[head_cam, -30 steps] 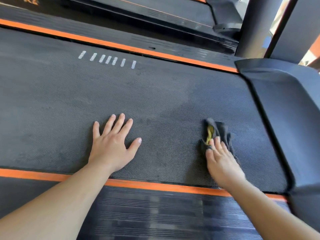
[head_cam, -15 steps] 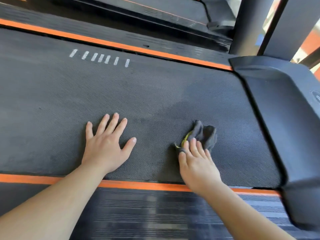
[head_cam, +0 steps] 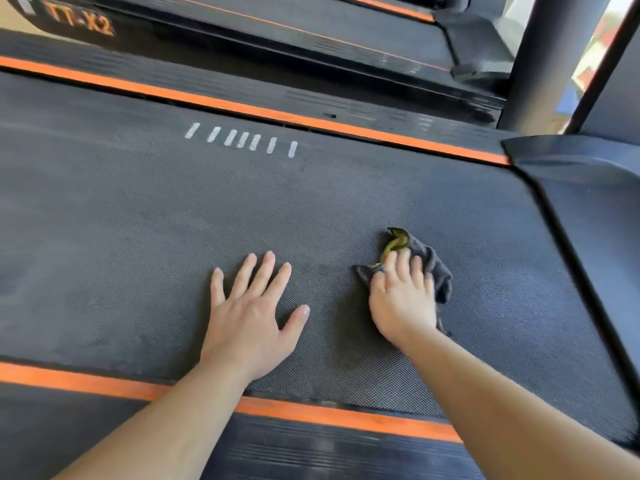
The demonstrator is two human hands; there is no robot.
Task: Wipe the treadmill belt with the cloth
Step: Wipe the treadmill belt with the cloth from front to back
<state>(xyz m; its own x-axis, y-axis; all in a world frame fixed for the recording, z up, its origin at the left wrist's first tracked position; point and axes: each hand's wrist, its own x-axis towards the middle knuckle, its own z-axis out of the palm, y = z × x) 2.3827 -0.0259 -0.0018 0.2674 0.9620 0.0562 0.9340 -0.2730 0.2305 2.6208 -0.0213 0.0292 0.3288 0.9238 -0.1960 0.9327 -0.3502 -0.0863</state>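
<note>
From my remote seat I see both bare forearms reaching in from the bottom edge over the near side rail [head_cam: 311, 455] onto the treadmill belt [head_cam: 138, 220], a dark, finely textured surface that fills most of the head view. The left grip [head_cam: 251, 317] lies flat on the belt, palm down, fingers straight and spread, thumb out to the side, holding nothing. Just beside it, apart from it, the right grip [head_cam: 401, 299] rests palm down on the cloth [head_cam: 441, 275] with its fingers laid fairly straight across the top, pressing rather than clenching. The cloth is dark grey and bunched, lying on the belt between the left grip and the motor cover [head_cam: 588, 209]. It pokes out beyond the fingertips and along the little-finger side, and a yellow-green edge [head_cam: 393, 245] curls up at its far tip. How much of it is tucked under the palm I cannot tell. An orange stripe [head_cam: 346, 419] runs along the belt's near side and crosses beneath both forearms; a second orange stripe [head_cam: 242, 107] borders the far side. A short row of white dashes [head_cam: 242, 140] is printed on the belt near that far stripe, well apart from both grips. Beyond stands another treadmill [head_cam: 277, 36] with orange lettering [head_cam: 79, 24] at the upper left, and a dark upright post [head_cam: 540, 57] rises at the upper right.
</note>
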